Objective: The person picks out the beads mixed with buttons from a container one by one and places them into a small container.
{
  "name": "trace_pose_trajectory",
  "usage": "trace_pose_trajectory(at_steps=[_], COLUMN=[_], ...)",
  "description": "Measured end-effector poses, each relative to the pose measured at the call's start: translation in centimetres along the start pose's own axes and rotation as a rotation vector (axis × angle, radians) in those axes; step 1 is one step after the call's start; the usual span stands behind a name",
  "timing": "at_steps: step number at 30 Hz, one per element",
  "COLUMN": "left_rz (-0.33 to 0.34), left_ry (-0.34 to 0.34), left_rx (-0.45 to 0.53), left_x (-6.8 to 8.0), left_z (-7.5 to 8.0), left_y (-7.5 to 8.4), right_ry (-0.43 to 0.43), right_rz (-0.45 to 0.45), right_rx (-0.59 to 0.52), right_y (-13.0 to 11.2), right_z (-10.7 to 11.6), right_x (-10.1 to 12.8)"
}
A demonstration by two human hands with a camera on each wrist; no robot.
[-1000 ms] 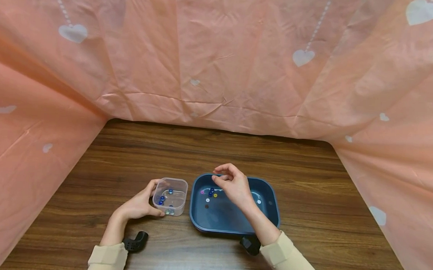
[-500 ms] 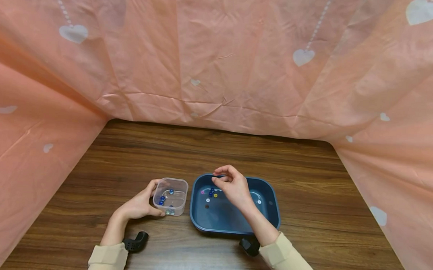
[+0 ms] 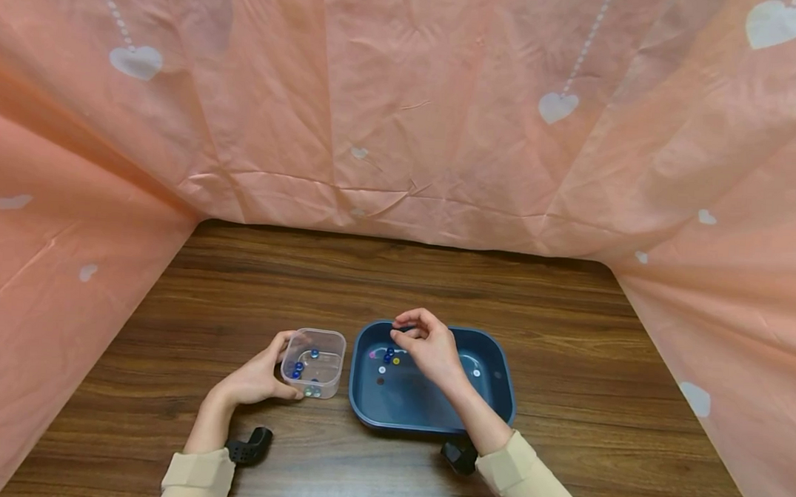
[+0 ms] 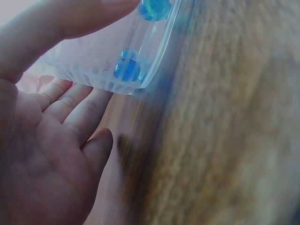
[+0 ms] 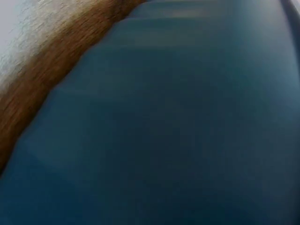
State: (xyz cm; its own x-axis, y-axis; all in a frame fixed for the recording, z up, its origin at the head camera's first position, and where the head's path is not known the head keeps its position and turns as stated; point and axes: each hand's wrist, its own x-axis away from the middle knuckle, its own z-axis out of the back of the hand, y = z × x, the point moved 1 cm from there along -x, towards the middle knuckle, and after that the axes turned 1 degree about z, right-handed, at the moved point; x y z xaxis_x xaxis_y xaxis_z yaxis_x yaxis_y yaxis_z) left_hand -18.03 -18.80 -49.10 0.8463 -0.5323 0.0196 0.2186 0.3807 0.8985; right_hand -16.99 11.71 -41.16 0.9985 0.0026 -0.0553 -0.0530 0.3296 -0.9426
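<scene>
My left hand (image 3: 252, 378) holds a small clear plastic container (image 3: 331, 386) on the table, thumb on the near side and fingers round the far side. Inside lie several blue glass marbles (image 3: 298, 366) and a couple of pale greenish ones. In the left wrist view, blue marbles (image 4: 127, 69) show through its wall. Over the far left part of a dark blue tray (image 3: 404, 412) hovers my right hand (image 3: 435, 354), fingers loosely bent, with nothing seen between thumb and forefinger. Beneath and left of it are blue marbles (image 3: 389, 356) and small yellow (image 3: 396, 361), pink (image 3: 372, 355), white (image 3: 382, 370) and brown (image 3: 380, 381) buttons.
Another white button (image 3: 476, 373) lies at the tray's right side. The tray stands just right of the container on a wooden table (image 3: 290, 273). A pink heart-patterned curtain (image 3: 403, 130) encloses the table's back and sides. Black wrist cameras (image 3: 251, 446) sit on both forearms.
My right hand has come slightly nearer and lower over the tray. The left hand, the container and the small things in the tray look the same.
</scene>
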Motion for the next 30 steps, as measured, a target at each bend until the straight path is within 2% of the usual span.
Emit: trace_pose_trajectory(at_steps=[7,9,16,21,30], left_rz=[-0.006,-0.03,-0.004,-0.019,0.014], left_ry=[0.002,0.004,0.005,-0.008,-0.012], left_rx=[0.005,-0.007,0.0,0.003,0.033], left_x=[0.0,0.0,0.0,0.0,0.0], left_z=[0.0,0.1,0.0,0.0,0.0], left_y=[0.0,0.0,-0.1,-0.3,-0.1], right_ry=[-0.002,-0.001,-0.005,-0.008,-0.02], right_rz=[0.006,0.005,-0.005,-0.011,0.002], right_rx=[0.016,0.014,0.024,0.027,0.046], right_y=[0.6,0.6,0.9,1.4,2.0], right_z=[-0.1,-0.1,-0.2,-0.4,-0.6], right_x=[-0.2,-0.2,-0.2,-0.2,-0.4])
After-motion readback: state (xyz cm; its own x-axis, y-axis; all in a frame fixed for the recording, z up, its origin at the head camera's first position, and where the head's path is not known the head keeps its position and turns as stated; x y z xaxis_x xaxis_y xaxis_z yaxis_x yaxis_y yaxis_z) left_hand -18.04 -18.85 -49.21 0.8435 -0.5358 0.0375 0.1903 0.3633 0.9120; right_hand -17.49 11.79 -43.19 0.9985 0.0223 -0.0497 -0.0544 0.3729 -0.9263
